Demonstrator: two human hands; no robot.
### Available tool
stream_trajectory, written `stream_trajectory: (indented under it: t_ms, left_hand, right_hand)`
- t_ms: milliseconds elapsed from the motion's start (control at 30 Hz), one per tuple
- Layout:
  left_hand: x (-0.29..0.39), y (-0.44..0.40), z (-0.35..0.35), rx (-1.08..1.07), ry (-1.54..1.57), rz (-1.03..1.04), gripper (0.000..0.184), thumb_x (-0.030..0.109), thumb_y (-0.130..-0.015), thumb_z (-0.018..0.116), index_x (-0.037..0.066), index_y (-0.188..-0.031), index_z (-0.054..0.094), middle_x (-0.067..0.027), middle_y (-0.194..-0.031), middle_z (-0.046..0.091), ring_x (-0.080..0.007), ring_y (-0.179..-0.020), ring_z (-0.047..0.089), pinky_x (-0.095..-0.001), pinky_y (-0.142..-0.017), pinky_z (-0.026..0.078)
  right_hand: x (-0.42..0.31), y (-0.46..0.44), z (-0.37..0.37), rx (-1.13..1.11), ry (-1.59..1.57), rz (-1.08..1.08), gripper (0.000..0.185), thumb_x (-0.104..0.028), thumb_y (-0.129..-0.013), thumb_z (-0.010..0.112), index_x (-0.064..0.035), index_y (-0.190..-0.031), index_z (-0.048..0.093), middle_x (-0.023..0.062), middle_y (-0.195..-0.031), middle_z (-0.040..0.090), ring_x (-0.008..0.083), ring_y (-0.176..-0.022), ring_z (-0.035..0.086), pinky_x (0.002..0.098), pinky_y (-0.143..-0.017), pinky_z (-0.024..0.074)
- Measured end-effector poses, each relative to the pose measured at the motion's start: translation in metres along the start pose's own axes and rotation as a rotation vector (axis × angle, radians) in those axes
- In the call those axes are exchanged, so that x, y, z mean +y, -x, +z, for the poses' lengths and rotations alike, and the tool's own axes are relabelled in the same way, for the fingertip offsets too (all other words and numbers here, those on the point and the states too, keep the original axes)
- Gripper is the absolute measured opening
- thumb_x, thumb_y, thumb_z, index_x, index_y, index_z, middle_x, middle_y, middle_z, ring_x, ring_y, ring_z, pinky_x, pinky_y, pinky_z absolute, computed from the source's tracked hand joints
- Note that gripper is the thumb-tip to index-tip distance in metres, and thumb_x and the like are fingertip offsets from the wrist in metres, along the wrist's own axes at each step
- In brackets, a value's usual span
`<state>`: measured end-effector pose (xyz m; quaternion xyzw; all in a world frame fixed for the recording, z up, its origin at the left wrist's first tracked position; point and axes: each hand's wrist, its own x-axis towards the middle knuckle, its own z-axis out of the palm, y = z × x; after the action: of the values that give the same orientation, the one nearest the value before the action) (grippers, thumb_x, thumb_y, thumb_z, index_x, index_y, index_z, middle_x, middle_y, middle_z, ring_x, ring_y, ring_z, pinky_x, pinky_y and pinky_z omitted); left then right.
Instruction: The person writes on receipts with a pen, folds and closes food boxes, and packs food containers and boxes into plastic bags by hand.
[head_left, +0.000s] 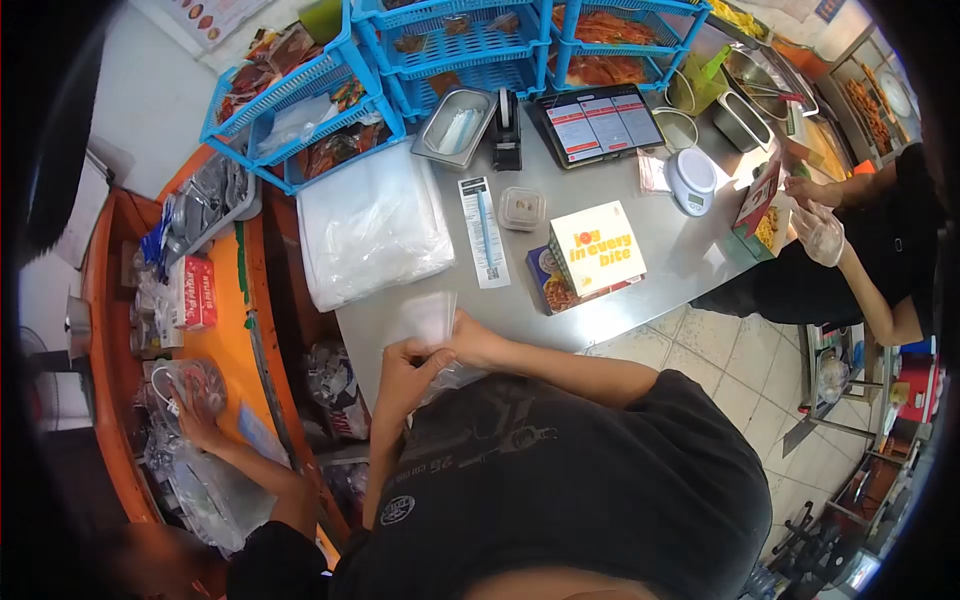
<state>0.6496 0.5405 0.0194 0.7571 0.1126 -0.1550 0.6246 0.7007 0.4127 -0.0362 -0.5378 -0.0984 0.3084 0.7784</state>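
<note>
Close to my body, by the steel table's near edge, my left hand (pixel 408 372) and my right hand (pixel 476 342) are both closed on a clear plastic bag (pixel 430 316). The bag stands up above my fingers, and part of it hangs below them. Beyond it lies a large stack of white plastic bags (pixel 375 225). To the right are a printed receipt (pixel 491 250) with a blue pen or stick on it, a small lidded tub (pixel 522 208), and a white and yellow food box (pixel 598 247) resting on a blue box (pixel 548 280).
Blue basket racks (pixel 460 75) line the back beside a tablet (pixel 600 125), a tape dispenser (pixel 507 145), a steel tray (pixel 455 128) and a scale (pixel 692 182). A co-worker's gloved hand (pixel 822 235) is at an open food box on the right. Another person's hand (pixel 200 425) reaches over the orange counter.
</note>
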Motion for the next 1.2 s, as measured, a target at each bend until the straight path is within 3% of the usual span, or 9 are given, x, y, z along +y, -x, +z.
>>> stream_trajectory:
  t_ms: [100, 200, 433, 600, 667, 833, 1000, 1133, 1200]
  left_hand:
    - [-0.007, 0.001, 0.003, -0.013, 0.236, 0.147, 0.021, 0.005, -0.078, 0.069, 0.001, -0.063, 0.055, 0.0077, -0.060, 0.046, -0.0018, -0.057, 0.041, -0.0212, -0.050, 0.032]
    - [-0.021, 0.000, -0.041, 0.012, 0.063, 0.179, 0.032, -0.002, -0.073, 0.066, 0.004, -0.055, 0.041, 0.0077, -0.054, 0.039, -0.0021, -0.053, 0.034, -0.0232, -0.046, 0.025]
    - [0.051, 0.045, -0.077, 0.351, -0.555, 0.426, 0.029, -0.008, -0.058, 0.054, 0.003, -0.060, 0.027, -0.0042, -0.055, 0.023, -0.0088, -0.052, 0.024, -0.0284, -0.046, 0.019]
    - [0.044, 0.068, -0.090, 0.467, -0.580, 0.435, 0.029, -0.009, -0.060, 0.051, 0.004, -0.060, 0.025, -0.0023, -0.056, 0.022, -0.0086, -0.052, 0.024, -0.0282, -0.047, 0.018]
    - [0.010, 0.079, -0.121, 0.656, -0.493, 0.352, 0.030, -0.010, -0.062, 0.051, 0.004, -0.060, 0.025, -0.0011, -0.056, 0.022, -0.0084, -0.053, 0.024, -0.0279, -0.047, 0.018]
    - [-0.002, 0.075, -0.127, 0.889, -0.389, 0.564, 0.030, -0.006, -0.079, 0.057, 0.007, -0.067, 0.033, -0.0013, -0.064, 0.033, -0.0088, -0.056, 0.029, -0.0251, -0.049, 0.026]
    - [-0.031, 0.046, -0.108, 0.766, 0.897, 0.225, 0.005, 0.007, -0.090, 0.054, 0.004, -0.093, 0.052, -0.0139, -0.099, 0.061, -0.0186, -0.070, 0.060, -0.0263, -0.059, 0.049]
    - [-0.044, 0.067, -0.106, 0.157, 1.000, -0.042, 0.023, 0.021, -0.092, 0.049, 0.001, -0.098, 0.059, -0.0179, -0.095, 0.065, -0.0231, -0.076, 0.064, -0.0315, -0.061, 0.053]
    - [-0.077, 0.076, -0.111, 0.202, 0.799, 0.054, 0.030, 0.027, -0.089, 0.050, 0.000, -0.091, 0.062, -0.0162, -0.087, 0.066, -0.0238, -0.073, 0.063, -0.0364, -0.056, 0.051]
  right_hand:
    - [0.002, -0.001, -0.010, 0.057, 0.293, -0.205, 0.019, -0.022, -0.076, 0.074, -0.0050, -0.075, 0.065, -0.0002, -0.068, 0.060, 0.0066, -0.060, 0.051, 0.0264, -0.055, 0.0438]
    - [-0.028, -0.004, -0.038, -0.109, 0.647, -0.099, 0.014, -0.020, -0.075, 0.071, -0.0060, -0.074, 0.066, 0.0057, -0.070, 0.063, 0.0142, -0.063, 0.057, 0.0338, -0.061, 0.0477]
    - [-0.101, 0.037, -0.055, 0.308, 1.101, -0.417, 0.024, -0.016, -0.075, 0.062, -0.0049, -0.056, 0.054, 0.0174, -0.057, 0.056, 0.0387, -0.055, 0.055, 0.0462, -0.054, 0.0438]
    - [-0.104, 0.055, -0.062, 0.450, 1.090, -0.437, 0.026, -0.011, -0.077, 0.061, -0.0027, -0.054, 0.052, 0.0158, -0.052, 0.052, 0.0331, -0.048, 0.053, 0.0402, -0.048, 0.0410]
    - [-0.095, 0.058, -0.105, 0.623, 0.785, -0.522, 0.037, -0.003, -0.082, 0.061, 0.0011, -0.052, 0.040, 0.0077, -0.044, 0.034, 0.0132, -0.041, 0.036, 0.0327, -0.042, 0.0290]
    - [-0.130, 0.081, -0.082, 0.741, 1.037, -0.620, 0.025, -0.004, -0.082, 0.061, 0.0006, -0.060, 0.049, 0.0065, -0.056, 0.049, 0.0141, -0.052, 0.048, 0.0283, -0.049, 0.0386]
    - [-0.100, 0.071, -0.064, 0.317, -0.441, 0.030, 0.027, -0.003, -0.088, 0.050, -0.0013, -0.115, 0.048, 0.0129, -0.096, 0.064, 0.0178, -0.070, 0.064, 0.0270, -0.060, 0.0544]
    - [-0.104, 0.067, -0.087, 0.021, -0.484, 0.155, 0.044, -0.025, -0.094, 0.041, 0.0065, -0.124, 0.047, 0.0186, -0.093, 0.065, 0.0218, -0.063, 0.064, 0.0280, -0.054, 0.0521]
    - [-0.095, 0.066, -0.123, -0.412, -0.463, 0.222, 0.043, -0.026, -0.095, 0.040, 0.0090, -0.116, 0.053, 0.0209, -0.092, 0.066, 0.0226, -0.060, 0.063, 0.0286, -0.052, 0.0504]
